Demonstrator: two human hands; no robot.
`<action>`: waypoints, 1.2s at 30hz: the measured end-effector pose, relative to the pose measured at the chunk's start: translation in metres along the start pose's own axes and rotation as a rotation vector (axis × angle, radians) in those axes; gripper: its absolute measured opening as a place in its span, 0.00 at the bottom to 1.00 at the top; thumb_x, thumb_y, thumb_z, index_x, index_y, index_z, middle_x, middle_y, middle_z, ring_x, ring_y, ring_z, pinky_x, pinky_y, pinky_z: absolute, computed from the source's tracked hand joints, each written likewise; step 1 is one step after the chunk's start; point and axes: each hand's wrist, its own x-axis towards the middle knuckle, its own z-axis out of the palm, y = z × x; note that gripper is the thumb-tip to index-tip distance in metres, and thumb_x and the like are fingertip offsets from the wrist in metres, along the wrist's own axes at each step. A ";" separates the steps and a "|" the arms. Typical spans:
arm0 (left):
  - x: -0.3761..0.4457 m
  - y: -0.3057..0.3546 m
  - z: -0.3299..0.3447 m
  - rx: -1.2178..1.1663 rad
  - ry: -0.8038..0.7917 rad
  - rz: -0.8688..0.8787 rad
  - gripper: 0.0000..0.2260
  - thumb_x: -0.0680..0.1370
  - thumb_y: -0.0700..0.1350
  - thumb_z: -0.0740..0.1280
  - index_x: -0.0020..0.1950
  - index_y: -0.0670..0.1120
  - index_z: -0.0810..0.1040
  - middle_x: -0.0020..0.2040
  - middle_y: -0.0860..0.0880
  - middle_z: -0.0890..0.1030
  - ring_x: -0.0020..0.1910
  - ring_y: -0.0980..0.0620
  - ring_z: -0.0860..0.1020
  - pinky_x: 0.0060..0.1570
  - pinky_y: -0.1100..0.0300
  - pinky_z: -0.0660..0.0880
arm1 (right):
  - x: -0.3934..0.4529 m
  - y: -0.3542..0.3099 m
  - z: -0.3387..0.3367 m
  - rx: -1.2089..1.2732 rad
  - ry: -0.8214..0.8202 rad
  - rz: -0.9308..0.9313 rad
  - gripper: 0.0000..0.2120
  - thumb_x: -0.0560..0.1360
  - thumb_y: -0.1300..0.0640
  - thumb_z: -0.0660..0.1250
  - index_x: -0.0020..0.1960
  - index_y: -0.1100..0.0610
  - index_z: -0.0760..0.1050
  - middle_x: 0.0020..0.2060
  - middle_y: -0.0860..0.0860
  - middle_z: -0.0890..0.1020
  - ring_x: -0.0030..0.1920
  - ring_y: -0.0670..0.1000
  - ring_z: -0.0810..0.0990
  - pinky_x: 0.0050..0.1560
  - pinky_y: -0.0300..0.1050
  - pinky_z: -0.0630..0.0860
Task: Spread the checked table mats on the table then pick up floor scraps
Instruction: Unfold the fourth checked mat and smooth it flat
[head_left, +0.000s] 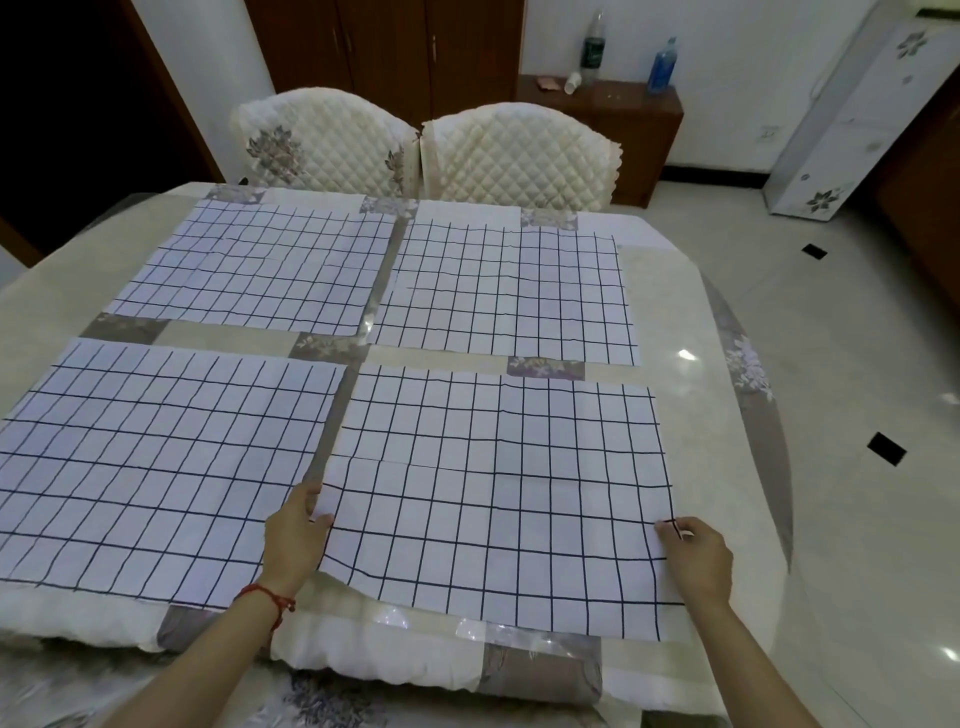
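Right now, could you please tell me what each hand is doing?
Left hand: pinching the left edge of the near right mat.
Right hand: pinching the same mat's right edge.

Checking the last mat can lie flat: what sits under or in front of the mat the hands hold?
Nothing visible. The left hand and right hand pinch the near-right mat by its side edges over bare tablecloth.

Four mats (498, 488) two-by-two on table (691, 322), chairs (519, 156) behind.

White, navy-checked matt cloth mats (498, 499) lie on a glossy clear-plastic-covered beige table (691, 415); quilted cream fabric chairs (519, 150); polished floor (857, 364).
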 end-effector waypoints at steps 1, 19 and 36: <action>0.001 0.000 0.000 -0.001 0.001 0.000 0.18 0.72 0.31 0.67 0.61 0.35 0.72 0.56 0.34 0.78 0.55 0.37 0.76 0.58 0.49 0.72 | 0.000 -0.001 0.001 0.002 0.002 0.000 0.11 0.75 0.57 0.65 0.51 0.65 0.77 0.51 0.62 0.81 0.43 0.56 0.72 0.43 0.46 0.68; -0.001 -0.009 0.002 0.167 0.025 0.012 0.15 0.74 0.40 0.68 0.60 0.42 0.71 0.52 0.40 0.78 0.44 0.44 0.76 0.42 0.52 0.74 | -0.007 0.002 0.005 -0.104 0.068 -0.003 0.12 0.76 0.57 0.63 0.54 0.63 0.75 0.51 0.62 0.81 0.43 0.58 0.75 0.42 0.46 0.68; -0.015 0.067 0.124 0.745 -0.157 0.713 0.22 0.80 0.56 0.44 0.70 0.50 0.63 0.72 0.49 0.67 0.75 0.50 0.48 0.70 0.46 0.44 | -0.033 -0.049 0.102 -0.715 -0.292 -0.831 0.25 0.77 0.44 0.48 0.70 0.52 0.65 0.71 0.52 0.68 0.71 0.54 0.66 0.73 0.51 0.55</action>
